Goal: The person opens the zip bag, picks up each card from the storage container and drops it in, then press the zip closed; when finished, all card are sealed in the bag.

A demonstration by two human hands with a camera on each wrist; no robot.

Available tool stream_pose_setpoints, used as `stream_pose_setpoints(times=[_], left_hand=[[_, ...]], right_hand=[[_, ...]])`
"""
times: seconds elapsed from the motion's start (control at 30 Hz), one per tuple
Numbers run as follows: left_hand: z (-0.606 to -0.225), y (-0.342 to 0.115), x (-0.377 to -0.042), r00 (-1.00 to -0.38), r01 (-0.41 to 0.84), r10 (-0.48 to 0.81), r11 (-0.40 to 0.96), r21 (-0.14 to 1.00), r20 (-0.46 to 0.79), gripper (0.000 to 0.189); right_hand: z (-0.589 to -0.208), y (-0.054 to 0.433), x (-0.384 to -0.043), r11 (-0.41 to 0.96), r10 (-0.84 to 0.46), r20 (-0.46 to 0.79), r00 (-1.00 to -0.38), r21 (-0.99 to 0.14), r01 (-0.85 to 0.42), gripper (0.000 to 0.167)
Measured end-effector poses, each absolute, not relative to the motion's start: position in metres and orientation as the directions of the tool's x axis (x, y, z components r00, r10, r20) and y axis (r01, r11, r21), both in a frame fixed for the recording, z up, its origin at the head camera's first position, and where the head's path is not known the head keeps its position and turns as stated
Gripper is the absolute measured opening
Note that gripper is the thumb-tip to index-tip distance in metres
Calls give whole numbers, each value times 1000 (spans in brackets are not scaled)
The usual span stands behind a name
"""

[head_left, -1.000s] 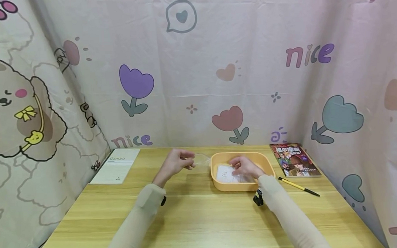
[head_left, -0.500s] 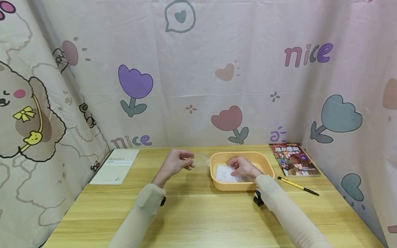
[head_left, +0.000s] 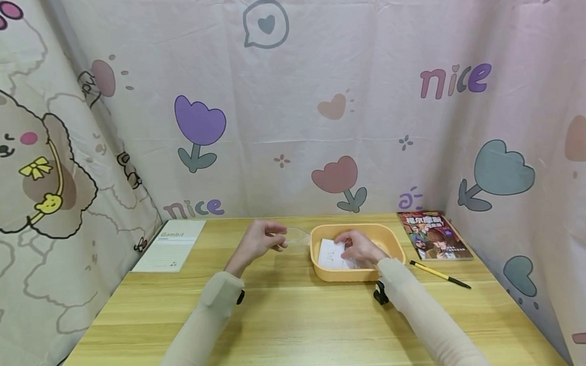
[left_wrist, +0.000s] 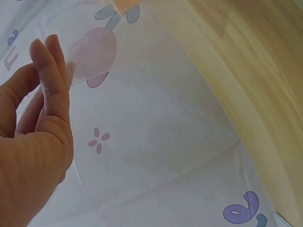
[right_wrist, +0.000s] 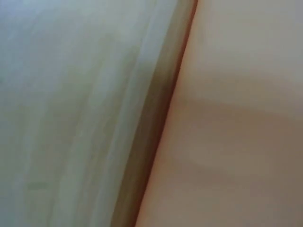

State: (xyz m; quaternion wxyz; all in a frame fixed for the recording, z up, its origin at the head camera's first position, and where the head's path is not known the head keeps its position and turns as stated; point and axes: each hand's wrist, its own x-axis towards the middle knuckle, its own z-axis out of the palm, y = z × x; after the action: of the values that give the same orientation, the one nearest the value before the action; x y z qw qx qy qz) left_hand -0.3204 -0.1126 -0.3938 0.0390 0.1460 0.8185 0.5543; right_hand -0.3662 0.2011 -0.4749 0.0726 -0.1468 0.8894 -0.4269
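My left hand (head_left: 262,240) pinches a thin clear plastic sheet or bag (head_left: 297,236) between thumb and fingertips, above the table and left of the orange basket (head_left: 363,275). In the left wrist view the transparent plastic (left_wrist: 90,61) spreads out beyond the fingers. My right hand (head_left: 362,246) reaches down inside the basket and holds the right edge of a flat white card-like piece (head_left: 331,255) with faint grey marks. Part of that piece is hidden by the fingers. The right wrist view shows only the blurred basket wall (right_wrist: 227,142) close up, not the hand.
A white notepad (head_left: 170,245) lies at the back left of the wooden table (head_left: 299,330). On the right are a colourful magazine (head_left: 435,236) and a yellow and black pen (head_left: 440,275). A printed curtain (head_left: 271,124) hangs behind the table.
In the basket, the white piece has tilted and its upper edge has risen slightly at my right fingers. My left hand and the clear plastic have stayed in place.
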Motion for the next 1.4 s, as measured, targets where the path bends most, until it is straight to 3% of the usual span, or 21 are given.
stream_pose_setpoints(times=[0.27,0.57,0.97,1.17,1.4], left_hand=[[-396,-115,-319,-957,183,277,339,923,88,26],[-393,-118,-319,-957,181,278,346,920,84,26],[-390,-114,-321,-958,182,276,356,916,83,28],[-389,-113,-322,-956,174,282,347,922,74,31],[-389,-114,-321,-956,177,282,340,924,79,29]], right_hand=[[-474,205,-366,546,-329,51,-943,-804,-234,39],[-466,206,-363,365,-216,19,-976,-926,-99,33],[-450,203,-353,280,-107,184,-977,-937,-207,28],[-441,198,-347,192,-64,227,-972,-953,-236,29],[-435,194,-344,191,-57,237,-970,-951,-244,32]])
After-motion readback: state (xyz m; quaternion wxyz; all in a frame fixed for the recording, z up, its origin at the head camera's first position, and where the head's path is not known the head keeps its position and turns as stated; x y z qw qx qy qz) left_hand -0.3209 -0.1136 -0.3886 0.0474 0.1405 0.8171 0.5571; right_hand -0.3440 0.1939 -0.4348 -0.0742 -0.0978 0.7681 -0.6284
